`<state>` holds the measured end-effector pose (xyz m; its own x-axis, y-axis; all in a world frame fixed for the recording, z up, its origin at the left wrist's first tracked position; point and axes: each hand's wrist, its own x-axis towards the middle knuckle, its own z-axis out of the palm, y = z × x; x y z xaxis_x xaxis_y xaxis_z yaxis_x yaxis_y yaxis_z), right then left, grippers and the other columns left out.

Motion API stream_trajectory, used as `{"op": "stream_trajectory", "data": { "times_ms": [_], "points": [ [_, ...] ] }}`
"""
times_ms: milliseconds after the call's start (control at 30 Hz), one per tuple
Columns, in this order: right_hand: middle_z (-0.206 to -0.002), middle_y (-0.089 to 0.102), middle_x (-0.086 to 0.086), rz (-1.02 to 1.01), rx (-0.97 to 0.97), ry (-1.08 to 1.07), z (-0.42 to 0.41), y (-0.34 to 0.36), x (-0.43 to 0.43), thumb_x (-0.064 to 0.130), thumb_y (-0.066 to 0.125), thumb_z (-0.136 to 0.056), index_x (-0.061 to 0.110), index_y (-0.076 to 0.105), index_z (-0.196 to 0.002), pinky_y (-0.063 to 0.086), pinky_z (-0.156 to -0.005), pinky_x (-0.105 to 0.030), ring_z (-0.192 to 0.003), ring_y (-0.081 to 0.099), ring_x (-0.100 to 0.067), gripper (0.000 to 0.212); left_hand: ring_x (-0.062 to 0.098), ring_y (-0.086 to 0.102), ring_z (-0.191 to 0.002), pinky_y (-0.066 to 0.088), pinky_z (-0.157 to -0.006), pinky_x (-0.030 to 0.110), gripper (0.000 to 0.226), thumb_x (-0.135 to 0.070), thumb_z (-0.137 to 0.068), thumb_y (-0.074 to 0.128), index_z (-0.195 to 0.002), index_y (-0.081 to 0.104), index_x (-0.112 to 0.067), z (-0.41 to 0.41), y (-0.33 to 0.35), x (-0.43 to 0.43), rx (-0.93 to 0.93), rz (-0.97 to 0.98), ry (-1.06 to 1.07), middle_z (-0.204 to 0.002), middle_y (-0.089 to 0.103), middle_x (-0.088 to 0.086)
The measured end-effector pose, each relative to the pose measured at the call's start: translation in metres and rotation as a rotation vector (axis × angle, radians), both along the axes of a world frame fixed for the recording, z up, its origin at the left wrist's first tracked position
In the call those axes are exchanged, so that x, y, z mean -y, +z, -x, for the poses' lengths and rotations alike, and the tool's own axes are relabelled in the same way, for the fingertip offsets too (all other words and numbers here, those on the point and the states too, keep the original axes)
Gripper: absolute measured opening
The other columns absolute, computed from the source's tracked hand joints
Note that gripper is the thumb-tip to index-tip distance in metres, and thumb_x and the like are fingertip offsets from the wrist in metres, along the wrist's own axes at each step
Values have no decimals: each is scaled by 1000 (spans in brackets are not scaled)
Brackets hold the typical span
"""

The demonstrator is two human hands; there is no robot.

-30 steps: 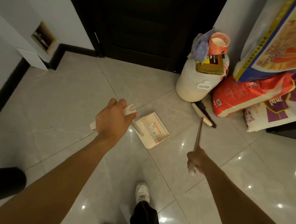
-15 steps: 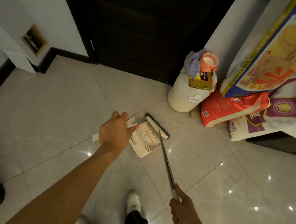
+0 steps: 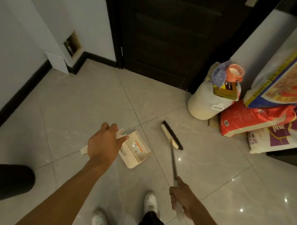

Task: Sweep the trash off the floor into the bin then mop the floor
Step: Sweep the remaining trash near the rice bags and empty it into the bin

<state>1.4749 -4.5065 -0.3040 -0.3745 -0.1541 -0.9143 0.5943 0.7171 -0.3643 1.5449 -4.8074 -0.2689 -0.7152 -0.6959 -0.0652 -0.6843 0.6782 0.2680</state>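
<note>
My left hand grips the white handle of a cream dustpan, whose tray rests on the tiled floor just right of the hand. My right hand holds the grip end of a broom handle low in the view. The broom head, cream with dark bristles, lies on the floor a short way right of the dustpan, apart from it. A few tiny dark specks dot the tiles beyond the dustpan.
A dark round bin sits at the left edge. A white container topped with a box and a pink cup stands by the dark door. Stacked sacks fill the right side. My white shoes are below.
The broom head has swung from beside the dustpan's mouth out to the right, away from it. My left hand and the dustpan have stayed roughly in place.
</note>
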Motion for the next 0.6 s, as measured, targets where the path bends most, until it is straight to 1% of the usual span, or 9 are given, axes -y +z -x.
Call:
{"op": "stream_trajectory", "data": {
  "times_ms": [100, 167, 233, 267, 333, 400, 467, 533, 600],
  "points": [
    [-73, 62, -13, 26, 20, 108, -27, 6, 24, -4, 49, -83, 22, 41, -147, 50, -49, -29, -48, 56, -17, 69, 15, 49, -54, 36, -52, 25, 39, -58, -84, 73, -85, 56, -22, -20, -3, 14, -5, -4, 28, -79, 47, -4],
    [-68, 62, -12, 56, 61, 133, -41, 14, 34, -4, 47, -85, 28, 40, -146, 49, -49, -29, -48, 56, -17, 69, 15, 49, -53, 38, -51, 25, 39, -58, -83, 73, -85, 55, -23, -32, -5, 20, -4, -7, 31, -79, 46, -4],
    [-58, 60, -9, 76, 119, 129, -52, 23, 37, -5, 48, -87, 29, 34, -154, 46, -47, -28, -45, 53, -16, 76, 17, 50, -54, 41, -50, 26, 39, -58, -84, 73, -86, 56, -23, -39, -7, 20, -6, -17, 29, -80, 45, -4],
    [-56, 58, -8, 87, 155, 103, -56, 26, 37, -6, 49, -88, 29, 32, -156, 43, -45, -26, -44, 50, -16, 78, 17, 50, -54, 41, -50, 27, 38, -57, -84, 73, -86, 56, -23, -40, -7, 20, -14, -20, 28, -80, 44, -5],
    [-53, 54, -9, 120, 207, 31, -65, 33, 35, -8, 50, -88, 29, 35, -156, 37, -41, -22, -42, 45, -16, 79, 16, 46, -54, 35, -49, 26, 37, -54, -84, 74, -88, 57, -22, -42, -5, 20, -38, -36, 46, -81, 43, -6],
    [-52, 52, -8, 137, 215, 1, -77, 42, 37, -10, 48, -90, 29, 40, -153, 35, -40, -21, -40, 43, -15, 75, 16, 44, -56, 32, -51, 27, 36, -53, -85, 74, -89, 57, -22, -48, -5, 24, -45, -75, 92, -83, 43, -6],
    [-53, 52, -9, 158, 198, 4, -91, 53, 39, -10, 47, -92, 30, 41, -152, 34, -39, -21, -39, 43, -14, 73, 18, 47, -57, 34, -52, 28, 37, -53, -83, 76, -85, 55, -23, -62, -2, 28, -67, -103, 131, -83, 45, -5],
    [-53, 51, -9, 176, 183, 8, -104, 59, 44, -11, 47, -92, 28, 42, -152, 32, -37, -21, -37, 41, -14, 72, 20, 51, -55, 37, -51, 28, 38, -53, -82, 77, -83, 55, -23, -88, 3, 34, -83, -97, 160, -82, 47, -5],
    [-54, 50, -10, 172, 177, 36, -110, 62, 53, -11, 47, -92, 27, 42, -153, 31, -37, -21, -37, 39, -16, 72, 19, 53, -53, 36, -48, 26, 38, -54, -82, 77, -83, 56, -22, -117, 10, 43, -104, -68, 168, -82, 50, -5]
  ]
}}
